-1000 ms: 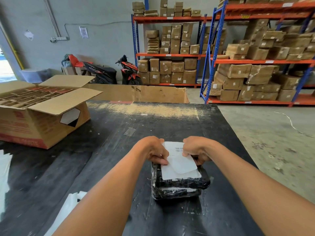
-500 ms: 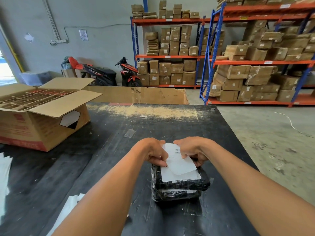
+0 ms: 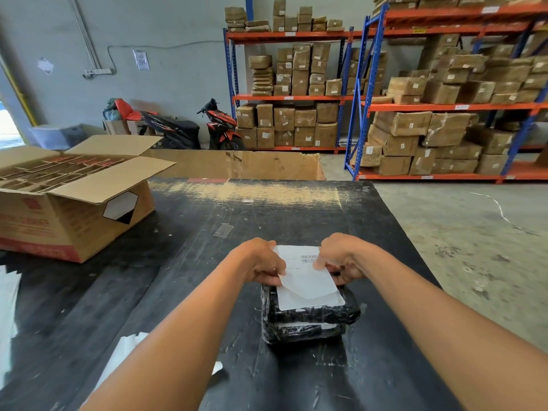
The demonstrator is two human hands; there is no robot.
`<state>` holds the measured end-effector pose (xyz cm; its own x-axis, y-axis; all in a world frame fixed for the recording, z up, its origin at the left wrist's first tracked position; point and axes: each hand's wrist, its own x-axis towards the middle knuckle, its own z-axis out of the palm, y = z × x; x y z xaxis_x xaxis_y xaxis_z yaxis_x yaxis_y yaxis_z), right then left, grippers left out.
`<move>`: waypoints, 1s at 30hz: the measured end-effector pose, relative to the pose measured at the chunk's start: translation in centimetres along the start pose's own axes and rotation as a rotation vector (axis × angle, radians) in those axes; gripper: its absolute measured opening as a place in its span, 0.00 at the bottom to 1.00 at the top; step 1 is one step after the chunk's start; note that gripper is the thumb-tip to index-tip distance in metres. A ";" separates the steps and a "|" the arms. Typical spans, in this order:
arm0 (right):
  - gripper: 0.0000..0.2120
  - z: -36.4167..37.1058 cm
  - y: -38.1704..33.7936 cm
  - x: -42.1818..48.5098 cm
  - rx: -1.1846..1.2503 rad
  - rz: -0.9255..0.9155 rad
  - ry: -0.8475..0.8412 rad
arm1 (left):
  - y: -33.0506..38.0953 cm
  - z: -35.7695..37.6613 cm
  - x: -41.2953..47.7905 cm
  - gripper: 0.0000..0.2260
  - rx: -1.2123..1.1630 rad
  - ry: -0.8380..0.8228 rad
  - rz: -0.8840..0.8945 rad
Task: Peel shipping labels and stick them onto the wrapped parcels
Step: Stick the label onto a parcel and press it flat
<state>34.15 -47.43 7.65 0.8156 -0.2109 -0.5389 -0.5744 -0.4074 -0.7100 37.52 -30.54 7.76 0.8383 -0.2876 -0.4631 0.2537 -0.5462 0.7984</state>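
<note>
Two black-wrapped parcels sit stacked near the middle of the bench (image 3: 296, 209), just in front of the person. The top parcel (image 3: 314, 315) lies squarely on the lower parcel (image 3: 299, 333), and both have their long side running left to right.

The label (image 3: 308, 284) goes the other way, with its long axis pointing away from the person. Its near end lies over the top parcel's upper face, its far end is tipped up off it, and the barcode (image 3: 308, 258) is at that far end. It looks like two layers: a sheet with a rounded corner on top and a squarer white sheet showing under its near edge. I can't tell which is the backing.

Compared with a second ago, honestly not much is different. The parcels haven't budged, the label is at pretty much the same tilt, and both hands are on the same far corners.

The left hand (image 3: 261, 262) has its fingers curled, thumb on top, pinching the label's far left edge. The right hand (image 3: 344, 258) mirrors it on the far right edge, thumb pressed down next to the barcode. Both are closed tight on the paper.

An open cardboard box (image 3: 74, 221) sits well off to the left on the bench, and some white sheets (image 3: 126, 351) lie at the near left edge.
</note>
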 end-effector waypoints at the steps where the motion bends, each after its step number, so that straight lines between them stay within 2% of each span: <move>1: 0.05 0.0 0.1 -0.4 0.014 -0.012 0.011 | -0.1 0.1 -0.2 0.35 -0.001 0.019 0.012; 3: 0.09 0.2 0.2 -1.6 0.006 -0.035 0.023 | -0.5 0.4 -0.8 0.36 -0.012 0.037 0.027; 7: 0.35 0.6 0.7 -3.3 0.014 -0.081 0.021 | -0.9 1.2 -2.1 0.39 -0.022 0.027 0.042; 10: 0.40 0.9 0.9 -4.3 0.022 -0.090 0.045 | -1.2 1.5 -2.8 0.39 -0.035 0.031 0.036; 12: 0.38 0.9 1.1 -4.7 0.009 -0.071 0.046 | -1.7 1.7 -3.0 0.33 -0.069 0.028 0.033; 16: 0.31 0.5 2.0 -5.2 -0.057 -0.039 0.023 | -2.6 1.7 -3.3 0.15 -0.109 0.035 0.050; 18: 0.34 0.2 2.4 -5.5 -0.062 -0.044 0.018 | -2.8 1.7 -3.8 0.15 -0.092 0.044 0.057; 21: 0.35 0.5 2.9 -6.2 -0.043 -0.093 0.002 | -3.1 2.1 -4.3 0.26 -0.031 0.082 0.069; 23: 0.34 1.2 3.2 -6.7 -0.097 -0.137 0.019 | -3.6 2.7 -4.5 0.31 0.099 0.135 0.089; 26: 0.23 2.3 3.5 -7.1 -0.333 -0.199 0.076 | -4.2 3.9 -5.2 0.24 0.297 0.228 0.157; 29: 0.08 3.2 3.7 -7.6 -0.505 -0.223 0.182 | -4.5 4.6 -6.0 0.19 0.432 0.256 0.195; 30: 0.08 3.3 3.8 -7.6 -0.531 -0.221 0.216 | -4.5 4.6 -6.1 0.18 0.438 0.251 0.195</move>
<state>25.52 -44.46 7.55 0.9389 -0.2240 -0.2613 -0.3226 -0.8372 -0.4416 29.02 -29.92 5.23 0.9528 -0.2492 -0.1735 -0.0982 -0.7936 0.6005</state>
